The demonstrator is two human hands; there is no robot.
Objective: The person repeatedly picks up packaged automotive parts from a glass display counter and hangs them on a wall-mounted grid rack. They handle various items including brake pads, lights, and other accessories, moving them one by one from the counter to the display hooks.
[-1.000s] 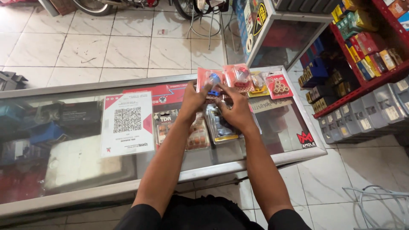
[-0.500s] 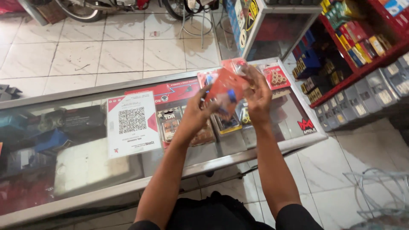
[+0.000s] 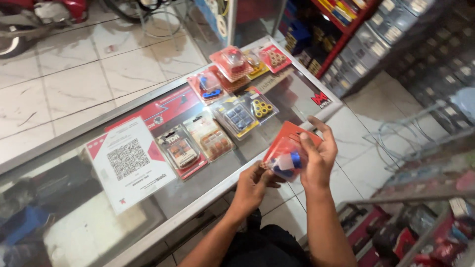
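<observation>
Daylight, even and fairly bright, strongest from floor (image 3: 99, 64) side beyond desk's far edge. Pale sheen on wet-looking tiles. Glass desk (image 3: 208, 173) top reflective, hazy glare toward near left corner, contents beneath murky. Shadows soft, faint. Hands sharp enough; slight motion smear on packet (image 3: 287, 153). Lower right of frame blurred, out of focus. Wide-angle bending at edges.

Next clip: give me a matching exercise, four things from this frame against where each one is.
Things:
1. red blister pack
2. white code card
3. pack of yellow rollers
4. right hand

Places:
A. flat on the glass counter, near its left end
B. held in both hands, off the counter's near edge
C. on the glass, among the other packs
D. behind the held pack, fingers upward

Pairs: 1-B, 2-A, 3-C, 4-D
</observation>
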